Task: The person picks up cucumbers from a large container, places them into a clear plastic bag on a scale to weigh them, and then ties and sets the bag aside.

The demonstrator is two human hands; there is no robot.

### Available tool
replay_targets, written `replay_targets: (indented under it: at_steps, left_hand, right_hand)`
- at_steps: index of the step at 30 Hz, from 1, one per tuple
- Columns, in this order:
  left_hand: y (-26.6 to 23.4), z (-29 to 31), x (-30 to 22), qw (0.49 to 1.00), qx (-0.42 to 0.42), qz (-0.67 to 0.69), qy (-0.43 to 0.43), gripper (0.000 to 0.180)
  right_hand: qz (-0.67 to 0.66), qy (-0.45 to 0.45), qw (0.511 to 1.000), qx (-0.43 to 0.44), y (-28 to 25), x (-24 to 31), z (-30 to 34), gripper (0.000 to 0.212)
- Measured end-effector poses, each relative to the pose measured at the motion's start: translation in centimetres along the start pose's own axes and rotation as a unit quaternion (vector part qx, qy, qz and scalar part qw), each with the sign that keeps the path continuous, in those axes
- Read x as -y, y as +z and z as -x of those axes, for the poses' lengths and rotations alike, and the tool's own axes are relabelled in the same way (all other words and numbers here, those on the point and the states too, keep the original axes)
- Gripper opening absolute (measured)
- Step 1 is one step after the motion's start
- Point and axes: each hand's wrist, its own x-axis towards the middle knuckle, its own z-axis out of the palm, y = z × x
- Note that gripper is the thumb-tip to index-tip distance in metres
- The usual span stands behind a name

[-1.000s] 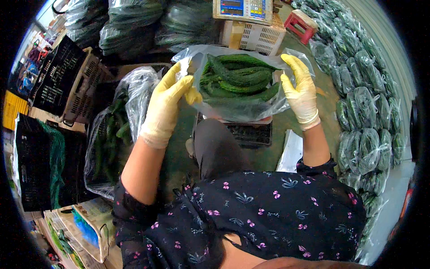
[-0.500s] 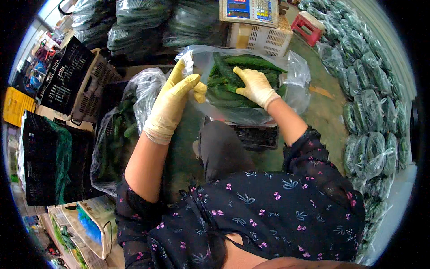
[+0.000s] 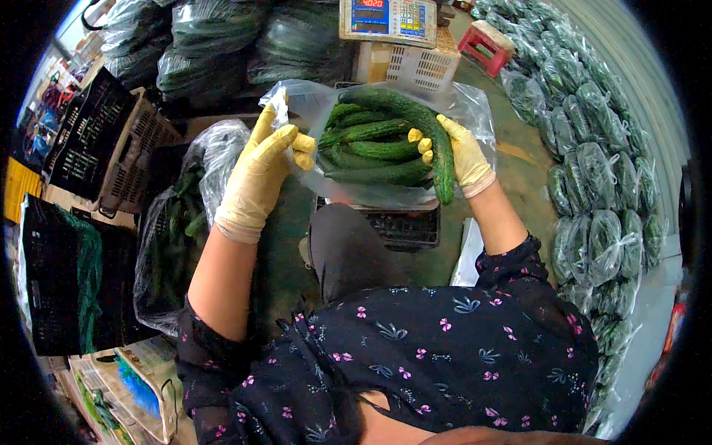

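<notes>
My left hand [image 3: 257, 174], in a pale yellow glove, is closed on the bunched white edge of a clear plastic bag [image 3: 305, 95]. My right hand [image 3: 469, 162], gloved alike, grips a long, curved, dark green cucumber [image 3: 443, 165] near the bag's right side, its fingertips showing on the near side. That cucumber arches over several other cucumbers [image 3: 378, 132] lying side by side inside the open bag. Beneath the bag is a pale surface, only its front edge visible, with a black crate [image 3: 404, 228] below.
A digital scale [image 3: 389, 21] stands behind on a white crate [image 3: 419, 68]. To my left are an open bag of cucumbers [image 3: 176, 230] and black crates [image 3: 55, 274]. Bagged cucumbers [image 3: 604, 178] line the right wall. A red stool [image 3: 486, 49] stands at the far right.
My right hand has shifted right and now lifts the curved cucumber off the others, its end swung toward me. My left hand keeps its hold on the bag. The whole view has shifted slightly.
</notes>
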Motion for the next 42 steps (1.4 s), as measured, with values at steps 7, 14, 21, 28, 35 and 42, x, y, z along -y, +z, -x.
replay_targets:
  at_steps: [7, 14, 21, 28, 35, 42]
  left_hand:
    - [0.2, 0.3, -0.2, 0.999, -0.004, -0.043, -0.015, 0.054]
    - [0.3, 0.7, -0.2, 0.999, -0.013, -0.038, -0.015, 0.055]
    - [0.1, 0.4, 0.3, 0.999, -0.017, -0.032, -0.017, 0.065]
    - [-2.6, 1.3, -0.1, 0.997, -0.018, -0.078, 0.000, 0.059]
    - [-3.0, 6.8, 1.3, 0.979, -0.090, -0.167, 0.073, 0.066]
    - [-14.4, 22.4, 2.7, 0.893, -0.444, 0.060, 0.049, 0.051]
  right_hand:
    - [-0.017, 0.032, 0.999, 0.008, -0.2, -0.6, -1.0, 0.044]
    - [0.101, 0.055, 0.993, 0.041, 1.4, 0.5, -2.8, 0.044]
    - [0.754, -0.197, 0.612, 0.138, 3.0, -2.7, -4.1, 0.048]
    - [0.822, -0.052, 0.540, 0.175, 4.5, -5.3, -3.7, 0.061]
    - [0.855, -0.169, 0.490, 0.030, 3.1, -4.0, -4.6, 0.051]
    - [0.659, -0.384, 0.646, 0.025, 16.7, -1.9, 0.1, 0.027]
